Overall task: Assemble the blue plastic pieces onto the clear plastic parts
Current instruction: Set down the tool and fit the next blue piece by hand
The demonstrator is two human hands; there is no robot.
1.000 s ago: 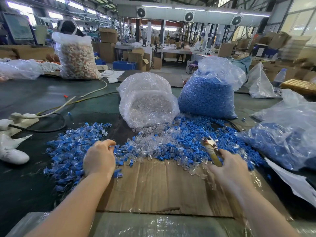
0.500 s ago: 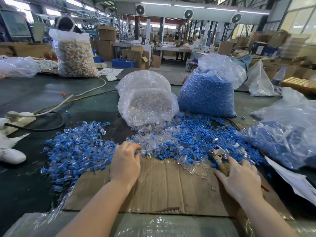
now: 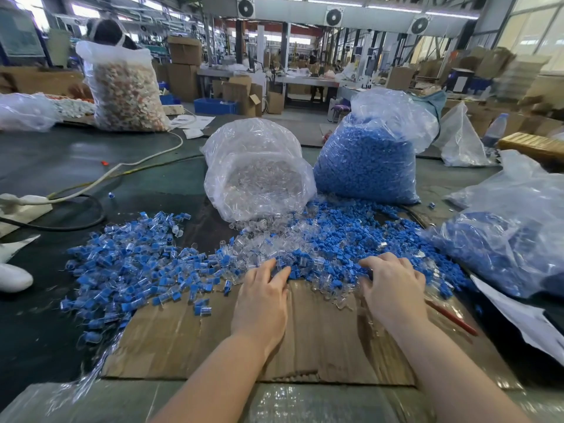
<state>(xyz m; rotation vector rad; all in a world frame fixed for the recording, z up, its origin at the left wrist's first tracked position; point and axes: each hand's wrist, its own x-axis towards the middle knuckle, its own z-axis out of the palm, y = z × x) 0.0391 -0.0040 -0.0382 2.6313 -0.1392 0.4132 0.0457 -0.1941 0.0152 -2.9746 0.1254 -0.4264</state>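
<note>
While factory benches recede behind, both hands' fingers (image 3: 276,274) rest loosely spread on the parts-strewn cardboard (image 3: 195,340).

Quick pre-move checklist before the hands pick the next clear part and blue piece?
1. Loose clear parts within reach of left hand: ok, fingertips at the pile's edge.
2. Loose blue pieces within reach of right hand: ok.
3. Hands free of tools: cannot tell, palms face down and the fingers curl into the pile.
4. Bare cardboard between the hands for working: ok.
5. Finished pile kept apart: not ok, it runs into the loose parts.
6. Supply bags, clear and blue, stocked: ok.
</note>
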